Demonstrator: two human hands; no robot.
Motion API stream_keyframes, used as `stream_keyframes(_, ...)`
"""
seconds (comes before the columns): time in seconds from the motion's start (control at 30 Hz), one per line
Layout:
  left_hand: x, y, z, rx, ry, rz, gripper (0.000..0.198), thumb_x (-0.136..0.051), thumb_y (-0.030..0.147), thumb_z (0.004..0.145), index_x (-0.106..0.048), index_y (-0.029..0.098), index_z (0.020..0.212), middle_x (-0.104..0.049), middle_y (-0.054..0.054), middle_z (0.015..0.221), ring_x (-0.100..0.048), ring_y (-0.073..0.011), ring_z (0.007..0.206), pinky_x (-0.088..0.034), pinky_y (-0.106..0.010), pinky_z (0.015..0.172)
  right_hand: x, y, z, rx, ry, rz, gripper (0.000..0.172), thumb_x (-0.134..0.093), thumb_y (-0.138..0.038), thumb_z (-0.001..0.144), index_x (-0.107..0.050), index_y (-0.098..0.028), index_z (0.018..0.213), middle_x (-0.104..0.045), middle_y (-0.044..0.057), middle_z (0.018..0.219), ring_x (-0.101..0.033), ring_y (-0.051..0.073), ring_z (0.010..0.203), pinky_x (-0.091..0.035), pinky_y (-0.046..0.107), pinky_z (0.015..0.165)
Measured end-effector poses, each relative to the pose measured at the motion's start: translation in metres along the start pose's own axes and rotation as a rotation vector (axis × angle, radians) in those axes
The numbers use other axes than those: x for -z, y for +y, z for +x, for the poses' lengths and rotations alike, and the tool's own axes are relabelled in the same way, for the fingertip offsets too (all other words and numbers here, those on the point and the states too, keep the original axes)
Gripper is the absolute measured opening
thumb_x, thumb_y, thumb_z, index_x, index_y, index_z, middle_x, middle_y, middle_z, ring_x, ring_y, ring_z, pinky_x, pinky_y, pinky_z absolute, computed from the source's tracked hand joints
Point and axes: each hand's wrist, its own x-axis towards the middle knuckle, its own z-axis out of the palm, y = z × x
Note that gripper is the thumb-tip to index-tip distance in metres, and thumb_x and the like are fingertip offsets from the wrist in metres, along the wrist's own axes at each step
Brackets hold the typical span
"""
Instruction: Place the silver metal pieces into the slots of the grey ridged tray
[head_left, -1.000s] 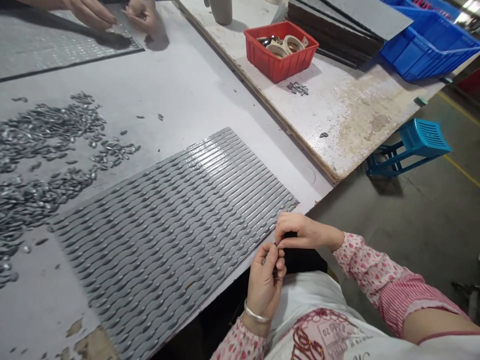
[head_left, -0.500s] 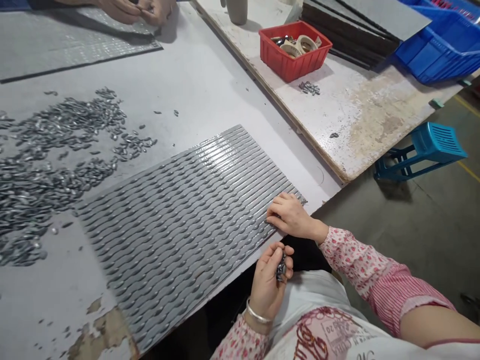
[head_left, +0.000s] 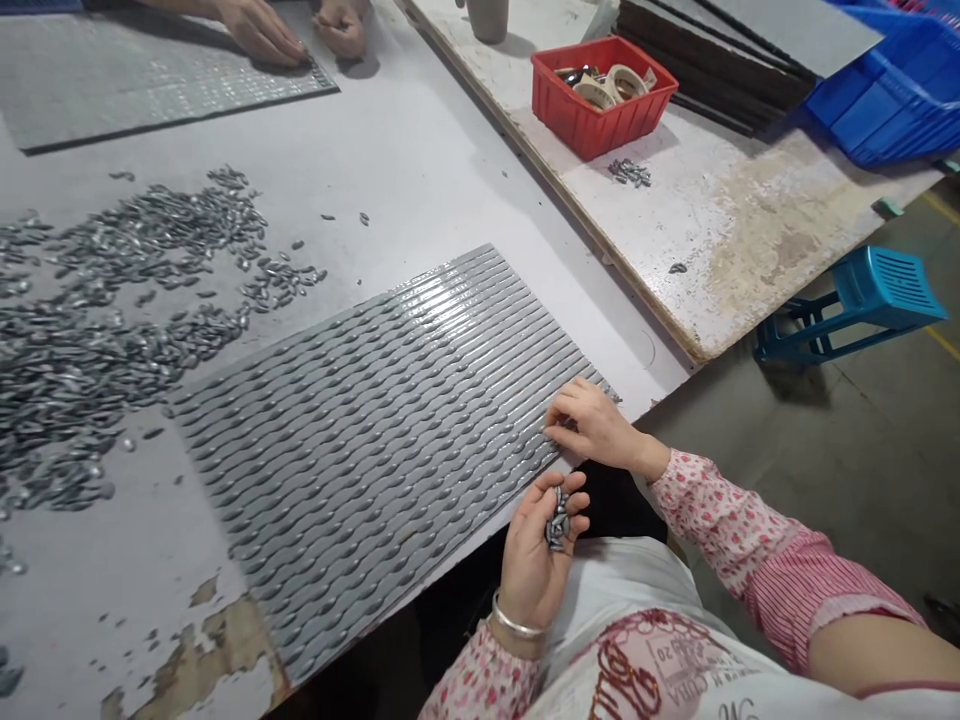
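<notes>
The small grey oval pieces (head_left: 557,522) look light, hard and smooth, likely slippery and easy to drop; a fingertip pinch across the slim middle should suit them best. The ridged grey panel (head_left: 360,450) lies flat along the near edge of the bench (head_left: 420,170), its right end toward the adjoining bench. It seems stiff and fairly thin; were it lifted, the outer edges would be the place to hold, away from the raised ridges. A loose heap of similar pieces (head_left: 75,390) spreads beyond the panel's left end.

The left hand (head_left: 532,565) is cupped palm up just off the near edge, its grip loosely curled around several pieces. The right hand (head_left: 600,425) bends palm down over the panel's near right corner, fingertips at the ridges; whether its grip pinches a piece, I cannot tell.
</notes>
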Motion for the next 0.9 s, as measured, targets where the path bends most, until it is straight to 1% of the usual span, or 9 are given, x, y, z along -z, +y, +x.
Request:
stream_keyframes(0.1, -0.003, 0.002, -0.001, -0.030, -0.019, -0.027, 0.027, -0.059, 0.021, 0.081, -0.060, 0.016, 0.108, -0.068, -0.009, 0.101, -0.065, -0.0169, 0.088, -0.055, -0.026, 0.070, 0.012, -0.009, -0.008, 0.164, -0.155, 0.199, 0.012, -0.056, -0.026, 0.089, -0.061, -0.016, 0.083, -0.054, 0.003, 0.080, -0.046, 0.016, 0.080, -0.037, 0.031, 0.080)
stream_keyframes(0.17, -0.005, 0.003, 0.000, -0.053, -0.033, -0.046, 0.030, -0.056, 0.019, 0.083, -0.060, 0.018, 0.112, -0.067, -0.008, 0.106, -0.064, -0.0166, 0.092, -0.055, -0.028, 0.076, 0.017, -0.015, -0.013, 0.224, -0.243, 0.190, 0.013, -0.058, -0.030, 0.088, -0.063, -0.018, 0.090, -0.054, 0.004, 0.086, -0.046, 0.018, 0.086, -0.037, 0.033, 0.083)
stream_keyframes(0.23, -0.005, 0.002, 0.001, -0.068, -0.045, -0.065, 0.030, -0.055, 0.017, 0.083, -0.061, 0.019, 0.112, -0.065, -0.007, 0.111, -0.063, -0.0160, 0.094, -0.054, -0.030, 0.080, 0.017, -0.017, -0.017, 0.245, -0.279, 0.150, 0.015, -0.060, -0.032, 0.087, -0.064, -0.019, 0.094, -0.054, 0.006, 0.090, -0.045, 0.019, 0.090, -0.037, 0.034, 0.083)
stream_keyframes(0.4, -0.004, 0.000, 0.002, -0.085, -0.021, -0.086, 0.027, -0.052, 0.020, 0.085, -0.064, 0.015, 0.108, -0.064, -0.009, 0.115, -0.061, -0.0193, 0.100, -0.051, -0.035, 0.087, 0.011, -0.010, -0.021, 0.251, -0.218, 0.249, 0.016, -0.055, -0.029, 0.090, -0.064, -0.017, 0.086, -0.055, 0.006, 0.087, -0.046, 0.018, 0.087, -0.038, 0.033, 0.083)
stream_keyframes(0.5, -0.005, 0.002, 0.001, -0.062, 0.010, -0.009, 0.025, -0.057, 0.020, 0.082, -0.065, 0.014, 0.105, -0.067, -0.010, 0.103, -0.063, -0.0195, 0.093, -0.053, -0.031, 0.081, 0.013, -0.002, -0.021, 0.202, -0.123, 0.331, 0.020, -0.050, -0.030, 0.093, -0.063, -0.016, 0.086, -0.056, 0.006, 0.085, -0.047, 0.017, 0.086, -0.039, 0.032, 0.082)
stream_keyframes(0.57, -0.006, 0.003, 0.001, -0.049, 0.011, 0.034, 0.023, -0.060, 0.022, 0.081, -0.066, 0.013, 0.101, -0.069, -0.009, 0.094, -0.065, -0.0182, 0.087, -0.054, -0.028, 0.076, 0.017, 0.001, -0.020, 0.184, -0.098, 0.355, 0.023, -0.049, -0.032, 0.094, -0.062, -0.015, 0.084, -0.056, 0.006, 0.084, -0.047, 0.017, 0.086, -0.039, 0.032, 0.081)
stream_keyframes(0.67, -0.006, 0.001, 0.002, -0.070, 0.004, 0.029, 0.021, -0.059, 0.029, 0.082, -0.067, 0.013, 0.094, -0.068, -0.008, 0.091, -0.064, -0.0180, 0.086, -0.054, -0.029, 0.076, 0.023, -0.002, -0.019, 0.235, -0.166, 0.325, 0.023, -0.050, -0.032, 0.093, -0.062, -0.015, 0.083, -0.056, 0.006, 0.084, -0.047, 0.017, 0.085, -0.038, 0.032, 0.081)
stream_keyframes(0.8, -0.004, -0.003, 0.005, -0.096, -0.011, 0.032, 0.018, -0.060, 0.030, 0.081, -0.066, 0.015, 0.089, -0.065, -0.004, 0.090, -0.062, -0.0140, 0.082, -0.054, -0.030, 0.076, 0.026, -0.011, -0.020, 0.297, -0.252, 0.143, 0.019, -0.053, -0.032, 0.091, -0.063, -0.017, 0.084, -0.057, 0.006, 0.087, -0.044, 0.018, 0.084, -0.035, 0.034, 0.079)
stream_keyframes(0.9, -0.004, -0.003, 0.005, -0.091, 0.023, 0.037, 0.017, -0.063, 0.028, 0.079, -0.064, 0.016, 0.091, -0.064, -0.003, 0.091, -0.061, -0.0127, 0.079, -0.054, -0.029, 0.073, 0.023, -0.011, -0.019, 0.312, -0.258, 0.204, 0.020, -0.056, -0.033, 0.090, -0.063, -0.017, 0.079, -0.058, 0.005, 0.084, -0.045, 0.018, 0.082, -0.036, 0.032, 0.077)
